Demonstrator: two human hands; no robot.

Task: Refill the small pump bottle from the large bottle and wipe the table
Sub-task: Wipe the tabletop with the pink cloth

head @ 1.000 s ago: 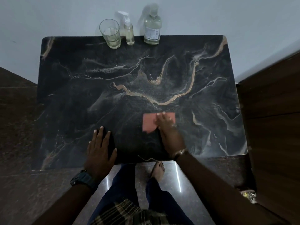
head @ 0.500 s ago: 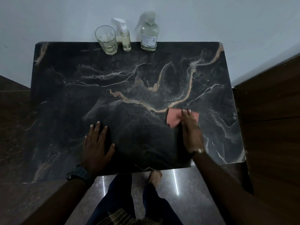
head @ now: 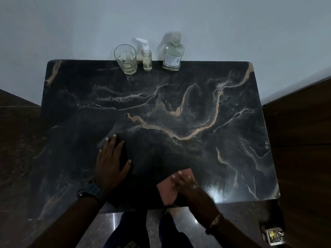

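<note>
Bottles two [head: 147, 59], glass one [head: 126, 59], cloth one [head: 168, 190]

Dim, bluish light is falling on the scene. Glare is showing on the table [head: 217, 191] near its front right edge and as a streak on the floor [head: 113, 222]. Right hand [head: 186, 183] is smearing with motion blur (cloth too). Wide-angle distortion is bending the edges.

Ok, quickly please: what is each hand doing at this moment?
Left hand: open, resting flat on the marble table, holding nothing.
Right hand: open, straight fingers pressing the pink cloth onto the table near its front edge.
</note>
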